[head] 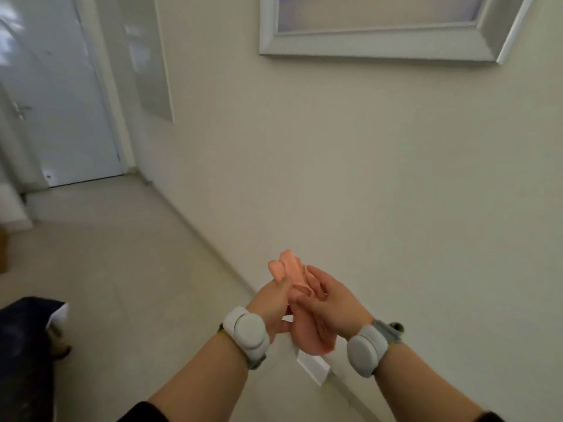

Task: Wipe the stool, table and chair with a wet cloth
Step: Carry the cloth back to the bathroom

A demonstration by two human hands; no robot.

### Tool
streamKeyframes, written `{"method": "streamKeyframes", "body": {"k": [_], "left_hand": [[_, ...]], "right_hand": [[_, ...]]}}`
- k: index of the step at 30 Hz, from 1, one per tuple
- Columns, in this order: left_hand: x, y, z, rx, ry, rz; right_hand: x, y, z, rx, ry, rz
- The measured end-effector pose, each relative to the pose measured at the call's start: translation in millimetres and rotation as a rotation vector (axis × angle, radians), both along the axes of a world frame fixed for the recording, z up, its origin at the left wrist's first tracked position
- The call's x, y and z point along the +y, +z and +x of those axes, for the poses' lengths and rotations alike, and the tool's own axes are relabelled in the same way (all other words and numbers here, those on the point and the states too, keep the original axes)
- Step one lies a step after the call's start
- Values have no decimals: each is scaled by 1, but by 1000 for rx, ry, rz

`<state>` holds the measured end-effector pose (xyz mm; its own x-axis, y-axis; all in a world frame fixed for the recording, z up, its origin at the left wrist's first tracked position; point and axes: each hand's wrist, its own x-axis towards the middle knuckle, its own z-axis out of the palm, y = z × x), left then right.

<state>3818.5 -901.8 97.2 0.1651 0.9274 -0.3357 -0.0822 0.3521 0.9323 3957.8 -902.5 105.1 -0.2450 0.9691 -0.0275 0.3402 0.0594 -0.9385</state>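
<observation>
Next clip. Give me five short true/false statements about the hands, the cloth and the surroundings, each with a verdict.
1. The left hand and the right hand both hold the cloth. True.
2. The cloth is blue. False: it is peach-orange.
3. The cloth is pressed onto a table. False: it is held in the air in front of the wall, and no table is in view.
4. Each wrist wears a grey band, the left band and the right band. True.
5. A framed picture hangs on the wall. True.
</observation>
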Motion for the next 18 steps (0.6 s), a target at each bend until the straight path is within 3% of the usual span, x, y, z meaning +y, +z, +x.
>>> {"method": "streamKeyframes", "body": {"k": [5, 10, 18], "left_hand": [[71, -8, -55, 60, 105, 31], [143, -6, -95, 39, 256, 10], [245, 10, -200, -32, 638, -72]], "right_hand": [[93, -15, -49, 1, 79, -36], [189, -22, -88, 118, 187, -79], [345, -13, -213, 55, 336, -13]]}}
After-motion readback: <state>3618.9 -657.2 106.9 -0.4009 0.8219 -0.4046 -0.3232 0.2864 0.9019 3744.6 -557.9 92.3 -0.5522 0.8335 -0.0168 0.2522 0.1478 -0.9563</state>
